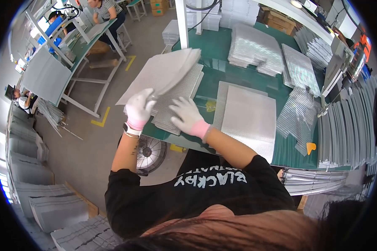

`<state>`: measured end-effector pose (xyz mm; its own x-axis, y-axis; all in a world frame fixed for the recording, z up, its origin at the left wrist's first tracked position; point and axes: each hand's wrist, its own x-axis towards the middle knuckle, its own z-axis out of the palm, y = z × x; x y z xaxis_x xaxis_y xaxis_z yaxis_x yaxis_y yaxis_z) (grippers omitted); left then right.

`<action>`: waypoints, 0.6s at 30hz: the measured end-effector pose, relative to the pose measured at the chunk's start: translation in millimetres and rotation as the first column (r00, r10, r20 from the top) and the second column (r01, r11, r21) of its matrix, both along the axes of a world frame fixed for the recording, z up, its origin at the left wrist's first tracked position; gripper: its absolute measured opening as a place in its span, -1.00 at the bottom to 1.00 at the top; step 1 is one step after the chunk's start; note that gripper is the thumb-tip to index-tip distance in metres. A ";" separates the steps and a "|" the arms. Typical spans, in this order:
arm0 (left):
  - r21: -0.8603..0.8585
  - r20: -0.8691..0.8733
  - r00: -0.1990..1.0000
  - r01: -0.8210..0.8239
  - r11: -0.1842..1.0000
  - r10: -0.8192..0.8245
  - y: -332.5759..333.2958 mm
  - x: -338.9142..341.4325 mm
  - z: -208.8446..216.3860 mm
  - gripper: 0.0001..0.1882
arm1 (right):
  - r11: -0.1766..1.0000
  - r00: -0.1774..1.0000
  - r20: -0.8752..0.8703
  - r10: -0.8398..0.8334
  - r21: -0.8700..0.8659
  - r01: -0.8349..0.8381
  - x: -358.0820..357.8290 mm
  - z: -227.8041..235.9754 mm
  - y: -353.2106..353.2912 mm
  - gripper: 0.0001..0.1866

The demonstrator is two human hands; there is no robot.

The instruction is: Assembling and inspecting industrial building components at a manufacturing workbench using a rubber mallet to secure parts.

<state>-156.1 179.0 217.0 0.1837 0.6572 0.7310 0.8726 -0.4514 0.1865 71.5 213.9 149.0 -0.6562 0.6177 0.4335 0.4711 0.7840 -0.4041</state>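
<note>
My left hand (139,109), in a white glove with a pink cuff, grips the near edge of some thin white sheets (161,74). These sheets sit raised and tilted above a stack of grey textured sheets (176,90) at the table's left edge. Over the near part of that stack is my right hand (189,117), gloved alike, its fingers spread and nothing in them. Whether its fingertips touch the sheets I cannot tell. To its right, a pale sheet (249,111) lies on another flat pile.
On the green table (222,42) are cut-out silvery panels (255,48), a clear bubbled sheet (299,111) and an orange heart-shaped piece (311,148). Upright grey panels (347,125) line the right side. A floor fan (148,154) stands below; people work at a far-left table.
</note>
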 end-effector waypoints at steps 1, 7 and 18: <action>0.034 0.065 0.997 -0.043 0.999 0.040 1.2 -1.9 4.6 -0.63 | 0.997 0.991 0.132 0.026 0.065 -0.034 -5.0 3.0 0.9 -0.37; 0.015 0.301 0.944 -0.144 0.989 0.133 0.6 -18.2 6.4 -0.70 | 0.998 0.974 0.217 0.065 -0.001 -0.066 7.0 -10.5 -9.7 -0.38; 0.065 -0.049 0.997 0.061 0.996 -0.057 -11.9 -14.2 -14.9 -0.54 | 0.901 0.990 0.103 0.097 -0.432 -0.043 55.9 14.9 -20.3 -0.50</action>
